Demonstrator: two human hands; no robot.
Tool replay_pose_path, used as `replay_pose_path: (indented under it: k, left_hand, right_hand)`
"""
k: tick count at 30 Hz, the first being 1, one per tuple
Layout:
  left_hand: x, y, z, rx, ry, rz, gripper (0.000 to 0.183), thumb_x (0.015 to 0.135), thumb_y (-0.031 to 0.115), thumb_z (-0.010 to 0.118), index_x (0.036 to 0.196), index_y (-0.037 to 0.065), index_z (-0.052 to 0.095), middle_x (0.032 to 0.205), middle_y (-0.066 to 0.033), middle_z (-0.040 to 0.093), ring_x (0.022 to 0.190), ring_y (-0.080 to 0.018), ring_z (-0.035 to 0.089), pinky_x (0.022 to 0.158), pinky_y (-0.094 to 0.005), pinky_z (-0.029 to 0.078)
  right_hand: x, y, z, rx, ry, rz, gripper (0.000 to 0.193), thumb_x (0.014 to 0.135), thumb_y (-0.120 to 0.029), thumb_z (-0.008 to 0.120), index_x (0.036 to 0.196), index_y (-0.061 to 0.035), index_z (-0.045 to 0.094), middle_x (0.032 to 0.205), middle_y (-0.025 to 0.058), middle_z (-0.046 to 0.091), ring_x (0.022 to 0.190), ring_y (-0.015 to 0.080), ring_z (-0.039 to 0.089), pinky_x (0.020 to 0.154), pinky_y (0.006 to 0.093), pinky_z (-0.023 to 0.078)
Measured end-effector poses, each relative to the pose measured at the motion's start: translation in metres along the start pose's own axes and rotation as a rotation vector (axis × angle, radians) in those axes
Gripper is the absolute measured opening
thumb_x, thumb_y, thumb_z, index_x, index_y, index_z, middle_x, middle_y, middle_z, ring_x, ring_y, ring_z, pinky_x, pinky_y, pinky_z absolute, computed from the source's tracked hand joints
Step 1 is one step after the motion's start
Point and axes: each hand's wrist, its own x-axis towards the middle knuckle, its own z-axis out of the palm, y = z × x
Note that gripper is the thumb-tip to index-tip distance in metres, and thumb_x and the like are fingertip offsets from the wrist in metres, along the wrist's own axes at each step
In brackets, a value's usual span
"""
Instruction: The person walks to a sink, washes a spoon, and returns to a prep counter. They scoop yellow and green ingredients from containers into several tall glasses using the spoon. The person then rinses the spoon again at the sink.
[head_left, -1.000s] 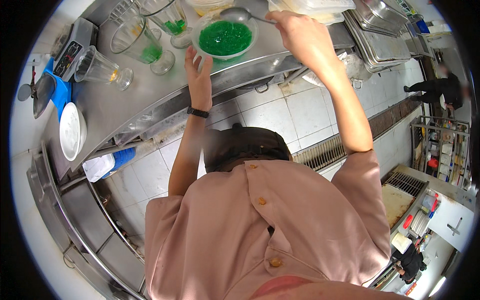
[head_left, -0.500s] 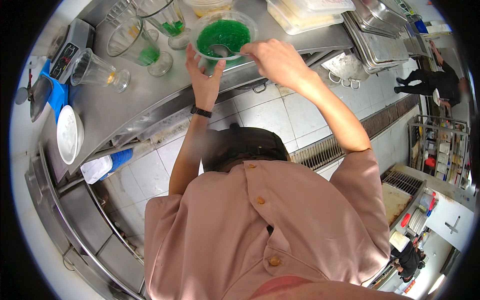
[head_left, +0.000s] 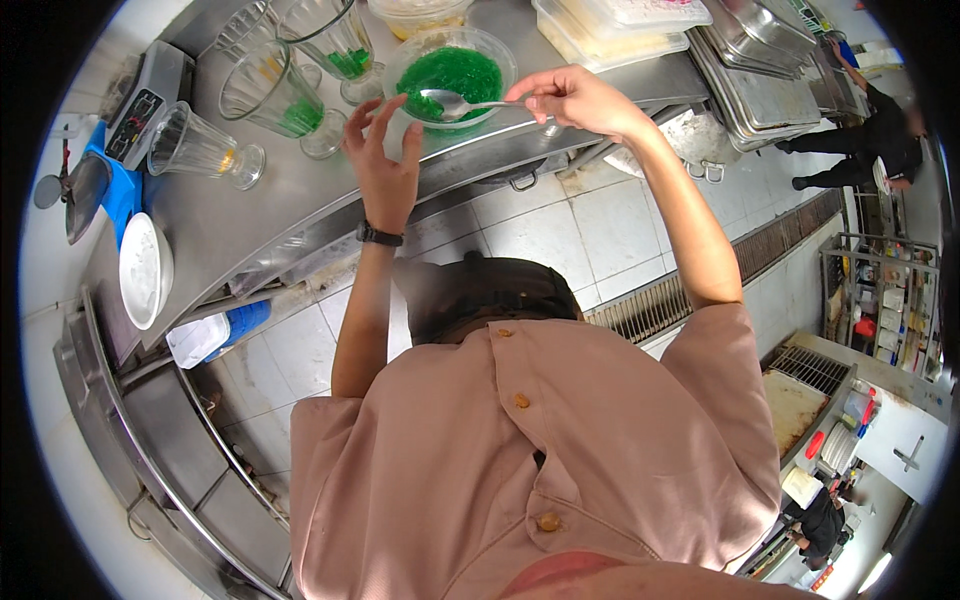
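Observation:
A clear plastic bowl [head_left: 506, 62] with shiny green jelly [head_left: 450, 72] in it stands near the counter's front edge. My right hand [head_left: 583, 102] pinches the handle end of a metal spoon [head_left: 450, 103]. The spoon's bowl lies over the jelly at the near side. Beside the bowl's left rim, my left hand [head_left: 382, 170] is raised with its fingers apart, holding nothing. To its left, a tall footed glass [head_left: 262, 88] with some green jelly at the bottom leans in view; another such glass [head_left: 328, 38] stands behind it.
On the steel counter [head_left: 240, 205], a smaller footed glass [head_left: 195, 140] holds a little yellow. A scale [head_left: 150, 100] and a white bowl [head_left: 146, 270] are at the left. Plastic containers [head_left: 610, 35] and steel trays [head_left: 745, 100] are at the right. A person [head_left: 880, 140] stands at far right.
My left hand has drawn away from the bowl's rim to the left. My right hand has shifted right along with the spoon, whose bowl is now more in sight.

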Motion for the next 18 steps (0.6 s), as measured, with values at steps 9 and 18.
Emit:
replay_pose_path:
  k: [9,18]
  left_hand:
    - [0.034,0.012,-0.014,0.347,-0.150,0.268,0.022,0.078,0.022,0.067,0.100,0.024,0.069,0.105,0.0035,0.057,0.097,-0.0233,0.047,0.085,-0.0378,0.037]
    - [0.046,0.021,-0.020,0.459,-0.334,0.398,0.013,0.077,0.021,0.066,0.090,0.022,0.069,0.096,0.0060,0.059,0.092,-0.0211,0.050,0.079,-0.0376,0.039]
  right_hand:
    - [0.001,-0.010,-0.010,-0.249,0.042,-0.128,0.027,0.084,-0.005,0.052,0.108,-0.0045,0.064,0.069,0.0005,0.059,0.066,0.0080,0.053,0.065,0.0248,0.044]
    - [-0.005,-0.023,-0.010,-0.205,0.015,-0.064,0.027,0.083,-0.003,0.052,0.107,-0.0022,0.064,0.074,0.0033,0.060,0.068,0.0087,0.055,0.064,0.0254,0.044]
